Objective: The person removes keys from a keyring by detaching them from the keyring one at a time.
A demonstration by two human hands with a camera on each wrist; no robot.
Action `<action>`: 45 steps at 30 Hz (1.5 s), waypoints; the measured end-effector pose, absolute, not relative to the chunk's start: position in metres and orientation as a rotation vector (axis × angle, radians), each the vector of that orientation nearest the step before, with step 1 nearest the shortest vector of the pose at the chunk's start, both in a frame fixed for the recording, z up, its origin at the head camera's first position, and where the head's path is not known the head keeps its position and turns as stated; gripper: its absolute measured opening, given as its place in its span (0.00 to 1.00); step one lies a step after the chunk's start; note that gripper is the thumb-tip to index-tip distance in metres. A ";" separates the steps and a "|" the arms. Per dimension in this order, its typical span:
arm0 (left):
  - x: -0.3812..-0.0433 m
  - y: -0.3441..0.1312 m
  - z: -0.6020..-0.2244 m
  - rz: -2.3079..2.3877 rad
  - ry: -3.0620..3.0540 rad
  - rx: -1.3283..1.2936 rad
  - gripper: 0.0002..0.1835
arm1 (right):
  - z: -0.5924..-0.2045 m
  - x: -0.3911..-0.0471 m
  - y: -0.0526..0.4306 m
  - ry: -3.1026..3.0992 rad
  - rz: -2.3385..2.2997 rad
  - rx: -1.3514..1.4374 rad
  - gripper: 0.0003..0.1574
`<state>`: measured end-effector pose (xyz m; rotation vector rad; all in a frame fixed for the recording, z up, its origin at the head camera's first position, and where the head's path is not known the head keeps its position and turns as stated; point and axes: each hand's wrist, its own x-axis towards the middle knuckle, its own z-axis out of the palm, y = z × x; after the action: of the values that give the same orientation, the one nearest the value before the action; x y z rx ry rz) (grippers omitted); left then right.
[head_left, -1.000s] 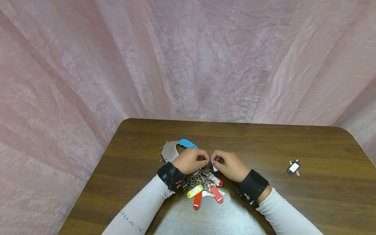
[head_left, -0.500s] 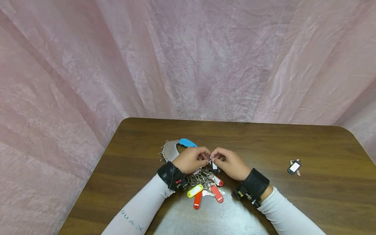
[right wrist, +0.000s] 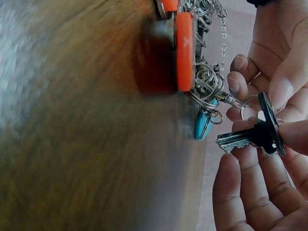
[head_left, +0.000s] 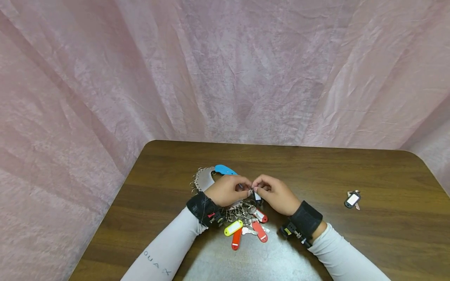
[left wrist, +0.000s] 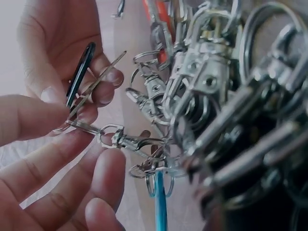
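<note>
In the head view my left hand (head_left: pixel 226 191) and right hand (head_left: pixel 277 195) meet fingertip to fingertip over a bunch of keys. My left thumb and fingers pinch a small split ring (left wrist: pixel 84 126), which links to a metal snap hook (left wrist: pixel 130 142). My right thumb and fingers hold a black key tag (right wrist: pixel 270 120) by its edge. A key (right wrist: pixel 240 138) hangs beside this tag, pointing away from the thumb. Beneath the hands lies a crescent-shaped metal key holder (head_left: pixel 204 180) with a blue handle (head_left: pixel 225 169) and many small hooks along its rim.
Near the hands lie a yellow tag (head_left: pixel 233 228), an orange-red tag (head_left: pixel 236 239) and a red tag (head_left: pixel 259 232). Another black tag with keys (head_left: pixel 352 200) sits far right on the wooden table (head_left: pixel 299 164). A pink curtain (head_left: pixel 246 78) hangs behind.
My right fingertips have shifted slightly up and closer to the left ones. The black tag shows more between the hands than a second ago. Both grips stay.
</note>
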<state>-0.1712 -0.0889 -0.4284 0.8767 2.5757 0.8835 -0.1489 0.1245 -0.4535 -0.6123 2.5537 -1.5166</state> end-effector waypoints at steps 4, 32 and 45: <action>-0.172 -0.090 -0.427 0.893 2.602 0.877 0.14 | -0.452 -0.148 0.124 2.553 -1.520 -0.607 0.05; -0.175 -0.088 -0.436 0.991 2.668 0.851 0.02 | -0.453 -0.146 0.120 2.480 -1.569 -0.661 0.05; -0.175 -0.088 -0.440 1.015 2.648 0.852 0.08 | -0.455 -0.146 0.121 2.522 -1.505 -0.646 0.05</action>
<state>-0.1754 -0.0883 -0.4396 0.8519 2.6482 1.0154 -0.1459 0.1208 -0.4554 -0.6459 2.5223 -1.5049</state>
